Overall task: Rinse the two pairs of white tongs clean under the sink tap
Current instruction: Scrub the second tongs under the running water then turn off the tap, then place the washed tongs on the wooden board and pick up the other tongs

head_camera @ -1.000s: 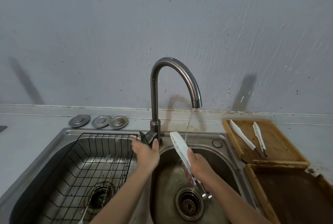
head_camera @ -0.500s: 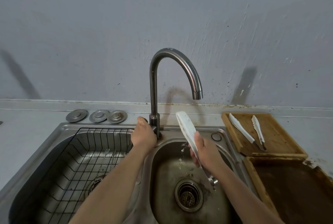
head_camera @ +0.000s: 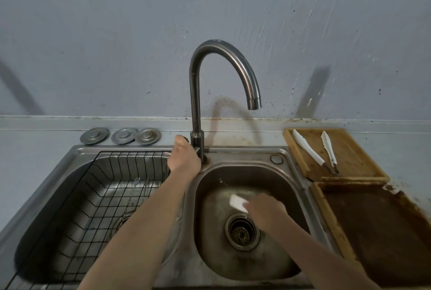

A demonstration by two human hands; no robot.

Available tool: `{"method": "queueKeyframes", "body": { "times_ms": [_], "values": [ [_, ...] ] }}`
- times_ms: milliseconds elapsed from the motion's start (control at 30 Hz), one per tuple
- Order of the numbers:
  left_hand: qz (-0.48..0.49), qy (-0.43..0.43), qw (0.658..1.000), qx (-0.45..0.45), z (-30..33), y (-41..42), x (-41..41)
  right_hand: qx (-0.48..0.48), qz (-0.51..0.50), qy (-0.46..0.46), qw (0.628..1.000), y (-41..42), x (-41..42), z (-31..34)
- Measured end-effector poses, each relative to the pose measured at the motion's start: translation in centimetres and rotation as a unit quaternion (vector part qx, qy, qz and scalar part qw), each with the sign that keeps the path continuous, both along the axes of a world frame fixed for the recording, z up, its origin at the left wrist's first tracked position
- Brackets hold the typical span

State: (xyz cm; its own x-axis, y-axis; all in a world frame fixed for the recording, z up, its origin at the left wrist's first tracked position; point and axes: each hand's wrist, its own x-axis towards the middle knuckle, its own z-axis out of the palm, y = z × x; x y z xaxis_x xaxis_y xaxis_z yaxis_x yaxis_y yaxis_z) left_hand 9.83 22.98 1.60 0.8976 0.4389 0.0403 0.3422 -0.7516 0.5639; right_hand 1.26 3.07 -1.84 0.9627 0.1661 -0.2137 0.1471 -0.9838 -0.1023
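Dim light, right hand (head_camera: 265, 208) motion-blurred

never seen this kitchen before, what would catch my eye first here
The tall curved tap rises at the middle of a steel double sink, with no water seen running. The left hand rests at the tap's base, while the right hand holds white tongs low in the right basin above the drain. A second pair of tongs lies on a wooden board to the right.
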Motion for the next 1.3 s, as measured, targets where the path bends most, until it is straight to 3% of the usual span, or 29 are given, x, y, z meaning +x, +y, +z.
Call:
{"method": "queueKeyframes", "body": {
  "times_ms": [67, 133, 200, 300, 400, 533, 667, 800, 967, 1033, 1133, 1300],
  "values": [
    [0.000, -0.005, 1.000, 0.004, -0.2, -0.2, 0.0, 0.012, 0.001, 0.008, 1.000, 0.5, 0.0, -0.5],
    [-0.002, -0.009, 1.000, 0.011, -0.3, -0.2, 0.1, 0.106, -0.060, -0.035, 0.992, 0.8, 0.6, -0.6],
    [-0.002, -0.005, 1.000, 0.003, -0.1, -0.2, 0.1, 0.145, -0.086, -0.003, 0.986, 0.6, 0.9, -0.8],
    [0.002, -0.001, 1.000, 0.002, -0.2, -0.3, 0.0, 0.079, -0.083, 0.059, 0.992, -0.5, 1.0, -2.0],
    [0.000, -0.008, 1.000, 0.003, 0.0, -0.3, 0.0, 0.118, -0.128, -0.041, 0.984, -0.8, 1.0, -2.5],
    [0.004, -0.017, 1.000, -0.022, 0.1, -0.5, -0.4, 0.085, -0.081, 0.126, 0.985, -1.7, 0.9, -1.7],
    [0.011, -0.034, 0.998, -0.050, 0.0, -0.6, -0.9, 0.164, -0.126, 0.119, 0.971, -2.0, 0.3, -2.2],
    [0.028, -0.055, 0.996, -0.069, -0.5, -1.4, -1.3, 0.146, -0.140, 0.234, 0.951, -3.1, -0.5, -2.7],
    [0.084, 0.117, 0.973, -0.178, -3.6, -5.8, -3.3, 0.175, -0.185, 0.056, 0.965, -5.4, -0.4, -2.4],
    [0.025, 0.130, 0.978, -0.162, -4.0, -8.3, -3.5, 0.213, -0.196, -0.020, 0.957, -7.3, 0.5, -1.1],
    [-0.156, 0.093, 0.975, -0.130, -3.4, -12.2, -2.3, 0.254, -0.226, -0.120, 0.933, -11.0, 2.5, 1.4],
    [-0.412, 0.032, 0.909, -0.060, -1.4, -16.7, -1.1, 0.245, -0.292, -0.166, 0.909, -16.7, 5.5, 2.9]
  ]
}}
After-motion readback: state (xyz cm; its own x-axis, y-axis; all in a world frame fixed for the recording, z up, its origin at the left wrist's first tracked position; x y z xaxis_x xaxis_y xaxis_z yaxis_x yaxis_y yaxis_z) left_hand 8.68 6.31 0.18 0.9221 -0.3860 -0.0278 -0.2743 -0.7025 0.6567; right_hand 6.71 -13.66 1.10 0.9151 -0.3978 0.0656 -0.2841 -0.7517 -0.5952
